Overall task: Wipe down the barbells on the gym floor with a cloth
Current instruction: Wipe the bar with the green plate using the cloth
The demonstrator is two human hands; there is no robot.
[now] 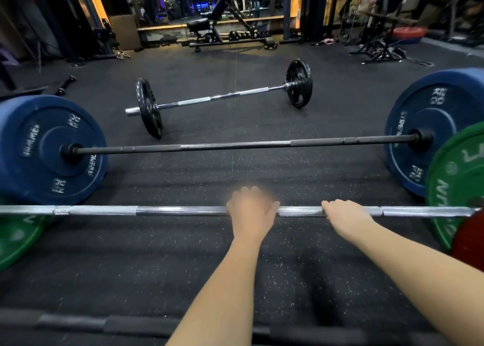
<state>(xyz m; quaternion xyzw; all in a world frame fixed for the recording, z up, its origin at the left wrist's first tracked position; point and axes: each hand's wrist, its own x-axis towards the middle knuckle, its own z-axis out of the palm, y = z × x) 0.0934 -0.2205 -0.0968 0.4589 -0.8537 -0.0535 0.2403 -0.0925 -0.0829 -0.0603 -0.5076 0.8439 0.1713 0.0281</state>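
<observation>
A chrome barbell (170, 211) with green plates (455, 178) lies across the floor in front of me. My left hand (251, 210) lies over its shaft near the middle, blurred, fingers curled on the bar. My right hand (345, 212) grips the same shaft further right. No cloth shows in either hand. Beyond it lies a black barbell (235, 145) with blue plates (52, 149). Farther back rests a short chrome barbell (222, 96) with black plates (298, 83).
Another dark bar (78, 322) crosses the floor right under my arms. A red plate (471, 243) sits at the right edge. A bench (225, 31) and racks line the back wall. Small dumbbells (65, 85) lie at far left on the black rubber floor (157, 262).
</observation>
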